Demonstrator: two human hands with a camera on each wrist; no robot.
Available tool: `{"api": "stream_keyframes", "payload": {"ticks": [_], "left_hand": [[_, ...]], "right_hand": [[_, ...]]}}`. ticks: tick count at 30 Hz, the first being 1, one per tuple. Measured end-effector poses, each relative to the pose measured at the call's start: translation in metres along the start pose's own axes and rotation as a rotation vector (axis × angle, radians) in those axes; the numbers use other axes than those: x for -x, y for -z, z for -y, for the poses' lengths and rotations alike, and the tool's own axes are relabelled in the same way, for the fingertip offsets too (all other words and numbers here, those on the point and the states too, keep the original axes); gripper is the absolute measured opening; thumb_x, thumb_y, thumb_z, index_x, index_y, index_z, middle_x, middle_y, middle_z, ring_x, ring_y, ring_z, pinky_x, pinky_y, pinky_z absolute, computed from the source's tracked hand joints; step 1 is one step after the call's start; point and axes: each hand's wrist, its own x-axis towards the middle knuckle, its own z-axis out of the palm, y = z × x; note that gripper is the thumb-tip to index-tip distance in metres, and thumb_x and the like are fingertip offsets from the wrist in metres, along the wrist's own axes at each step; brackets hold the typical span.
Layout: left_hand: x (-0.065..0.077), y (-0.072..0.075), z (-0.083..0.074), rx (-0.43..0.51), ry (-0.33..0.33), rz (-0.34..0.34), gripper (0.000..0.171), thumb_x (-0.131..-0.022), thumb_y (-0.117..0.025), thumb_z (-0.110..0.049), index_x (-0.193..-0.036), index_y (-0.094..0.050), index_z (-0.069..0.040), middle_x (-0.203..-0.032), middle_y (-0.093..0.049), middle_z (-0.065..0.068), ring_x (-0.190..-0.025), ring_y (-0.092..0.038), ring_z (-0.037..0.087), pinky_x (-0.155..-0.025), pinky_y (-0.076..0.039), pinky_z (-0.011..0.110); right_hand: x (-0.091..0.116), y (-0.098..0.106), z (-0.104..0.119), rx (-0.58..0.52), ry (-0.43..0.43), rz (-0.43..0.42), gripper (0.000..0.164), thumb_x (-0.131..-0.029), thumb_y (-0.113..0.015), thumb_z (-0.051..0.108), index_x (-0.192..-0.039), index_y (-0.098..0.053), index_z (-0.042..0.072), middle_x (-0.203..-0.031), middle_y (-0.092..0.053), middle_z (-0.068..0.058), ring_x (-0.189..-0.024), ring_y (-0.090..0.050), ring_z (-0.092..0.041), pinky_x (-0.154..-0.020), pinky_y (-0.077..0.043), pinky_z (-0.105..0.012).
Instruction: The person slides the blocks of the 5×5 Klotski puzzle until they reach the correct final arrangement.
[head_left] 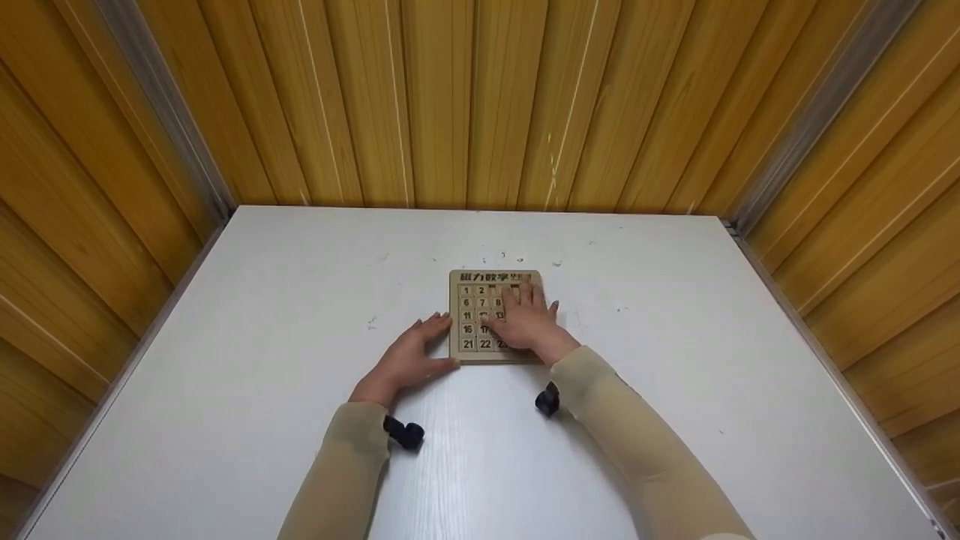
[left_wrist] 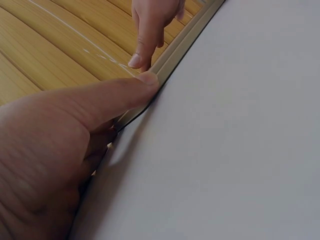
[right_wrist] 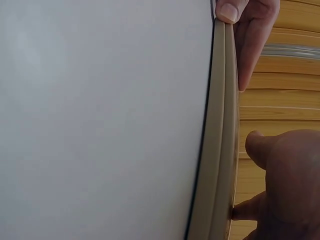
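A wooden number slide puzzle [head_left: 454,334] lies flat on the white table, with dark characters along its top border. Its square tiles [head_left: 468,344] carry printed numbers, with 1 and 2 showing at the top left; darker gaps show to the right of 2. My left hand [head_left: 409,358] holds the puzzle at its near left corner, thumb on the near edge and fingers along the left side. Over the right part of the tiles, my right hand [head_left: 526,322] spreads with extended fingers, hiding several of them. In the right wrist view, the right hand [right_wrist: 295,175] is above the puzzle's edge [right_wrist: 220,125].
The white table [head_left: 262,300] extends around the puzzle, with small dark marks beyond it. Yellow wood-look panels [head_left: 435,105] enclose the back and both sides. Small black devices [head_left: 405,433] are strapped at both sleeve cuffs.
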Motion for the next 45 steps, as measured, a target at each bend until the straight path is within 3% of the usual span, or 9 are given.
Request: {"api": "stream_keyframes", "payload": {"ticks": [11, 19, 29, 45], "left_hand": [[-0.001, 0.001, -0.003, 0.01, -0.009, 0.005, 0.08, -0.086, -0.083, -0.031, -0.156, -0.046, -0.018, -0.168, -0.035, 0.003, -0.159, -0.023, 0.037, -0.131, -0.022, 0.052], [0.001, 0.004, 0.0, 0.018, -0.018, -0.001, 0.081, -0.085, -0.083, -0.031, -0.156, -0.045, -0.02, -0.168, -0.035, 0.004, -0.159, -0.023, 0.039, -0.131, -0.022, 0.055], [0.0, 0.005, 0.002, 0.03, -0.012, 0.007, 0.083, -0.085, -0.084, -0.031, -0.157, -0.044, -0.02, -0.169, -0.033, 0.002, -0.16, -0.021, 0.035, -0.132, -0.018, 0.053], [0.0, 0.0, 0.003, 0.012, -0.023, -0.003, 0.081, -0.086, -0.083, -0.031, -0.156, -0.046, -0.017, -0.167, -0.036, 0.004, -0.159, -0.023, 0.038, -0.131, -0.022, 0.054]], "right_hand": [[-0.001, -0.002, 0.005, -0.009, 0.015, 0.01, 0.087, -0.102, -0.044, 0.064, -0.167, -0.013, 0.014, -0.173, 0.013, -0.018, -0.16, 0.011, -0.043, -0.126, 0.001, -0.074], [0.003, 0.006, -0.013, -0.074, 0.015, 0.007, 0.088, -0.103, -0.043, 0.063, -0.166, -0.011, 0.011, -0.172, 0.017, -0.019, -0.16, 0.011, -0.042, -0.124, 0.004, -0.075], [0.004, 0.011, -0.029, -0.073, -0.033, 0.019, 0.088, -0.104, -0.041, 0.061, -0.166, -0.007, 0.009, -0.17, 0.021, -0.02, -0.159, 0.013, -0.046, -0.122, 0.006, -0.077], [0.0, 0.0, -0.01, -0.082, -0.021, 0.015, 0.089, -0.102, -0.045, 0.062, -0.166, -0.011, 0.009, -0.171, 0.018, -0.02, -0.16, 0.011, -0.043, -0.125, 0.004, -0.075]]}}
